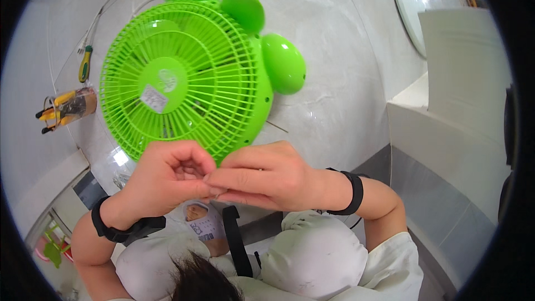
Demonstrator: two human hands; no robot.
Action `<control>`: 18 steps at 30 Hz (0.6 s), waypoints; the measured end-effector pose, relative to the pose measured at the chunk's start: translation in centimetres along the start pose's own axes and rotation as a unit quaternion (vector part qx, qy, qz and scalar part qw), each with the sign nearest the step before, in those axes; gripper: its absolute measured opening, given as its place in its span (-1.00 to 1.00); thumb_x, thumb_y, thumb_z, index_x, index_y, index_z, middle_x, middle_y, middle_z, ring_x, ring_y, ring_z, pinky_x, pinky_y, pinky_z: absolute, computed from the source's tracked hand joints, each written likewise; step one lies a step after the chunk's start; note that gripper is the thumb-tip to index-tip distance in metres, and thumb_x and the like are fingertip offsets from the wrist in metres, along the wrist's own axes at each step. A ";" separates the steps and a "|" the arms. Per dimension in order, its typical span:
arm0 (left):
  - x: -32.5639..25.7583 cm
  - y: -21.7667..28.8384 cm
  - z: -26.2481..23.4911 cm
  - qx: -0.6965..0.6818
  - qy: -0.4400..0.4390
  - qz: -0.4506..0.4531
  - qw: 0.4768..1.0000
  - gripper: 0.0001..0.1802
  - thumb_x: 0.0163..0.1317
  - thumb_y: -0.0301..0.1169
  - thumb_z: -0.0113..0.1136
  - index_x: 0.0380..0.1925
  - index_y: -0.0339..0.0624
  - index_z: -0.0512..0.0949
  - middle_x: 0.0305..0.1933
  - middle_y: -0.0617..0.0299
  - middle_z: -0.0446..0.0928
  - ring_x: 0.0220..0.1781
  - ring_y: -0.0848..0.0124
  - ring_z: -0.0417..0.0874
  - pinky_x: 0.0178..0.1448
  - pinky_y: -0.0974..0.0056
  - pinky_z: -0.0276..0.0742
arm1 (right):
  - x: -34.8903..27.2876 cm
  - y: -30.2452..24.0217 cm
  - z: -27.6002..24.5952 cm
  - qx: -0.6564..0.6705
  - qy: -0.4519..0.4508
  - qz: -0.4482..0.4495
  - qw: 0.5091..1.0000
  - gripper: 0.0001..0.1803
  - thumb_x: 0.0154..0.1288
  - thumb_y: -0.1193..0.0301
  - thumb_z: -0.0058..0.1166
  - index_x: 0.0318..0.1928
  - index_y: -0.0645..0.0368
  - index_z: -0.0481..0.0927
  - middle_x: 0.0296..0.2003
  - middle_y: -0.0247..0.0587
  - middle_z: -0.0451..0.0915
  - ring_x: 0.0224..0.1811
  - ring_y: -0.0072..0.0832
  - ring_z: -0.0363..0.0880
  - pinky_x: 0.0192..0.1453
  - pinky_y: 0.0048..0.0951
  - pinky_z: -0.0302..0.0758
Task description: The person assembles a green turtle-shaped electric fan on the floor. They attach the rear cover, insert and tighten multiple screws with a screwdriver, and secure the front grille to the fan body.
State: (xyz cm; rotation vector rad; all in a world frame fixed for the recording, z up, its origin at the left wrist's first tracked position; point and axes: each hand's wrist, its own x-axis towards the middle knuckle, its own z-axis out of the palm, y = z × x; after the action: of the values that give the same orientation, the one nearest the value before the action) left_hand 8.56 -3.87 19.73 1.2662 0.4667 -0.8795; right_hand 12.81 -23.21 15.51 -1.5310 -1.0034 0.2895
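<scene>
One green fan [181,69] lies grille up on a glossy pale surface [334,114], just beyond the left hand [170,173] and the right hand [270,175]. The left hand is curled, its thumb meeting the pinched fingertips of the right; whether something small sits between them cannot be told. Both overlap the fan's near rim in this view, and contact is unclear. The fan looks like hard, shiny plastic, probably light for its size, with more weight likely at the hub. Its thin ribs would probably flex or snap under a hard squeeze, and the smooth lobes [282,64] may slip in the palm. The solid rim [261,114] seems the safest hold, one hand each side, keeping clear of the cable [101,14] at the far side.
</scene>
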 end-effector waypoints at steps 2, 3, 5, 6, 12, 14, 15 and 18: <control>0.5 0.3 0.4 -0.029 -0.047 -0.013 0.998 -0.79 0.01 -0.72 0.30 -0.36 -0.36 0.48 -0.41 0.15 0.61 -0.42 0.49 0.64 -0.35 0.45 0.57 | -0.9 0.5 -0.8 0.027 0.024 -0.018 0.999 -0.71 -0.04 0.53 0.31 -0.21 0.22 0.63 -0.43 -0.28 0.59 -0.51 -0.47 0.58 -0.54 -0.53 0.47; 0.8 0.4 0.6 -0.031 -0.057 -0.040 0.997 -0.77 -0.01 -0.73 0.31 -0.35 -0.36 0.48 -0.42 0.12 0.61 -0.45 0.48 0.65 -0.38 0.44 0.58 | -1.4 0.7 -1.2 0.043 0.012 -0.003 0.999 -0.70 -0.04 0.52 0.32 -0.21 0.21 0.63 -0.44 -0.28 0.59 -0.52 -0.47 0.57 -0.55 -0.52 0.47; 1.7 0.2 1.3 -0.046 -0.069 -0.075 0.994 -0.70 -0.04 -0.75 0.32 -0.32 -0.33 0.44 -0.43 0.08 0.61 -0.47 0.45 0.65 -0.42 0.43 0.57 | -2.4 1.2 -1.9 0.076 0.023 0.009 0.997 -0.70 -0.05 0.51 0.33 -0.21 0.21 0.64 -0.46 -0.28 0.58 -0.55 -0.46 0.56 -0.57 -0.52 0.45; 2.2 0.1 1.6 -0.038 -0.074 -0.099 0.992 -0.66 -0.06 -0.76 0.33 -0.31 -0.32 0.41 -0.44 0.06 0.61 -0.49 0.44 0.65 -0.44 0.43 0.57 | -2.9 1.3 -2.5 0.070 -0.002 0.015 0.997 -0.70 -0.06 0.51 0.33 -0.22 0.20 0.64 -0.47 -0.29 0.58 -0.55 -0.46 0.56 -0.57 -0.52 0.45; 4.2 0.2 3.3 -0.080 -0.118 -0.091 0.986 -0.53 -0.04 -0.72 0.36 -0.28 -0.19 0.25 -0.46 0.04 0.61 -0.49 0.44 0.64 -0.47 0.43 0.54 | -4.8 2.0 -3.8 0.125 -0.011 0.053 0.991 -0.74 -0.07 0.48 0.33 -0.27 0.13 0.67 -0.48 -0.30 0.59 -0.57 -0.44 0.57 -0.60 -0.51 0.43; 4.8 -0.2 3.6 -0.093 -0.131 -0.063 0.985 -0.52 -0.05 -0.69 0.39 -0.28 -0.19 0.26 -0.46 0.10 0.59 -0.50 0.47 0.62 -0.49 0.44 0.51 | -5.3 2.3 -3.5 0.190 0.008 0.095 0.977 -0.76 -0.08 0.47 0.34 -0.30 0.11 0.68 -0.48 -0.30 0.60 -0.57 -0.44 0.57 -0.61 -0.50 0.42; 5.0 -0.4 3.8 -0.067 -0.144 -0.047 0.986 -0.52 -0.05 -0.69 0.39 -0.27 -0.19 0.26 -0.47 0.12 0.58 -0.51 0.47 0.61 -0.49 0.44 0.50 | -5.5 2.4 -3.6 0.192 -0.001 0.108 0.976 -0.79 -0.06 0.48 0.28 -0.31 0.12 0.64 -0.48 -0.31 0.58 -0.55 -0.44 0.56 -0.58 -0.48 0.43; 5.3 -0.7 3.9 -0.024 -0.157 -0.015 0.987 -0.55 0.00 -0.64 0.38 -0.23 -0.20 0.29 -0.44 0.21 0.55 -0.43 0.50 0.61 -0.41 0.44 0.50 | -6.3 2.6 -4.7 0.146 -0.016 0.118 0.982 -0.83 -0.02 0.49 0.19 -0.33 0.13 0.58 -0.51 -0.32 0.52 -0.52 -0.44 0.54 -0.53 -0.44 0.44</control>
State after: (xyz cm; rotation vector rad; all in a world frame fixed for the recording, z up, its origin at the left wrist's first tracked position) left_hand 10.57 -9.29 16.46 1.0546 0.2545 -1.0658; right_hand 13.35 -30.77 12.12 -1.3781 -0.7643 0.6042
